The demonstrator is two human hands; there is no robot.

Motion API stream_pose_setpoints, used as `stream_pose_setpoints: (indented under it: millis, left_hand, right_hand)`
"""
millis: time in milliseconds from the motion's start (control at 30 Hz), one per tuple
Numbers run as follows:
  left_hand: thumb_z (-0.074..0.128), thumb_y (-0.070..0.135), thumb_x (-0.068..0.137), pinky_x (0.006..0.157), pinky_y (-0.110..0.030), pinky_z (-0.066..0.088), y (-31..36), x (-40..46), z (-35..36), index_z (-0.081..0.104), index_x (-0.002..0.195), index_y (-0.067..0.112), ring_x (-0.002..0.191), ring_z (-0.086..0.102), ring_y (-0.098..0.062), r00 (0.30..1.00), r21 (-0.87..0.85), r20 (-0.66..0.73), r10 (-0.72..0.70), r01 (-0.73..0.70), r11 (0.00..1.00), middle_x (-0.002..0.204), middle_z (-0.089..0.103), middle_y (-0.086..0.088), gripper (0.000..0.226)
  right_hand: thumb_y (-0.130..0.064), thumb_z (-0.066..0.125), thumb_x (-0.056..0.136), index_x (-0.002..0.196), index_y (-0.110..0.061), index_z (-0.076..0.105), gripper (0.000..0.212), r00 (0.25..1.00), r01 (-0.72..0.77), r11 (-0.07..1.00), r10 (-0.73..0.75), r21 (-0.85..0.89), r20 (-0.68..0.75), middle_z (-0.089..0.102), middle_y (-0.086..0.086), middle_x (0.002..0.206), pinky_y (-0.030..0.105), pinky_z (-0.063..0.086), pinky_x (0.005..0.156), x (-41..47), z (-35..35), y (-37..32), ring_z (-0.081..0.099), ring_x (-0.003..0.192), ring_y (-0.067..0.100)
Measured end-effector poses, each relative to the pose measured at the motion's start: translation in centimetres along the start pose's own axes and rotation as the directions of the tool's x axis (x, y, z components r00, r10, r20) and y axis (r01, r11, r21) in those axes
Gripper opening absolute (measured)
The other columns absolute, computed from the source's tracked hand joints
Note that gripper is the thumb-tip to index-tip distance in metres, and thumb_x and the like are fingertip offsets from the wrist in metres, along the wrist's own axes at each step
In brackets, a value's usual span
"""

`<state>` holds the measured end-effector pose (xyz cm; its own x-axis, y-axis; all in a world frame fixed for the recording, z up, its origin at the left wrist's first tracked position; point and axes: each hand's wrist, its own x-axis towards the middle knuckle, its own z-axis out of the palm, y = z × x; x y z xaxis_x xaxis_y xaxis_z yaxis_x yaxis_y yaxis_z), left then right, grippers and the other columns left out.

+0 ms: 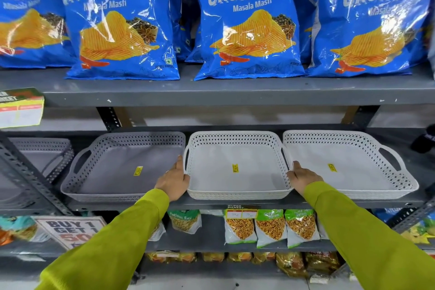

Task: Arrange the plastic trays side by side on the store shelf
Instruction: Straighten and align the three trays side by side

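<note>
Trays on shelf: 3 in a row, L to R: grey tray (122, 167), middle white tray (237, 165), right white tray (348, 162). All flat, side by side on the grey shelf (211, 205), rims touching or nearly so; can't tell which.
Stacks: middle & right trays look like several nested; count not readable.
Extra tray: 1 more grey tray (40, 155) at 9 o'clock, past the slotted upright (30, 174).
Stickers: 3 yellow, 1 per tray floor.
Hands: 2, green sleeves.
Left hand (174, 181): at 9 o'clock of middle white tray, fingers curled onto its left rim, thumb up by the handle slot; holding it.
Right hand (303, 176): at 3 o'clock of same tray, fingers wrapped on its right rim in the seam with the right tray; holding it.
Chip bags (247, 19): 4 big blue at front, 12 o'clock shelf; more behind.
Snack packs (270, 226): 3 white/green at 6 o'clock, 1 more to their left.
Signs: 1 "BUY 1 GET 1" card (70, 231) at 7 o'clock.
</note>
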<state>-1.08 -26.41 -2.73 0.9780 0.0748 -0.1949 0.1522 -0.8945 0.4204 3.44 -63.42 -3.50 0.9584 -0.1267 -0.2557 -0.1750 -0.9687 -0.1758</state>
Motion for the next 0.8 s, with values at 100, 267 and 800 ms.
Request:
stream_pose_setpoints:
  millis: [100,267,800]
  left_hand:
    - [0.034,0.029,0.097,0.107,-0.045,0.04,0.11,-0.25,-0.01,-0.002,0.155,0.012,0.133,0.046,-0.038,1.0,0.004,-0.002,-0.002,0.002,1.0,0.158,0.032,-0.014,0.07]
    - [0.033,0.03,0.097,0.106,-0.047,0.042,0.07,-0.14,0.03,-0.003,0.154,0.012,0.131,0.048,-0.039,1.0,0.032,-0.005,-0.009,0.01,0.999,0.157,0.032,-0.013,0.071]
    - [0.034,0.03,0.096,0.103,-0.047,0.042,0.11,0.04,0.17,-0.002,0.154,0.008,0.13,0.049,-0.038,1.0,0.126,-0.022,-0.017,0.02,0.992,0.158,0.029,-0.012,0.072]
  right_hand:
    - [-0.035,0.025,0.098,0.149,-0.009,0.016,0.058,1.0,0.008,1.0,-0.008,-0.001,-0.007,0.064,0.019,0.115,0.033,0.04,0.07,0.11,0.12,0.05,0.051,0.083,0.029]
    - [-0.037,0.025,0.098,0.15,-0.01,0.014,0.059,1.0,0.002,1.0,-0.002,-0.006,-0.008,0.064,0.018,0.114,0.034,0.042,0.072,0.23,0.2,0.05,0.05,0.081,0.028]
    - [-0.038,0.025,0.098,0.151,-0.013,0.013,0.059,1.0,0.002,1.0,-0.003,-0.024,-0.018,0.062,0.016,0.124,0.036,0.047,0.081,0.02,0.24,-0.1,0.061,0.106,0.033]
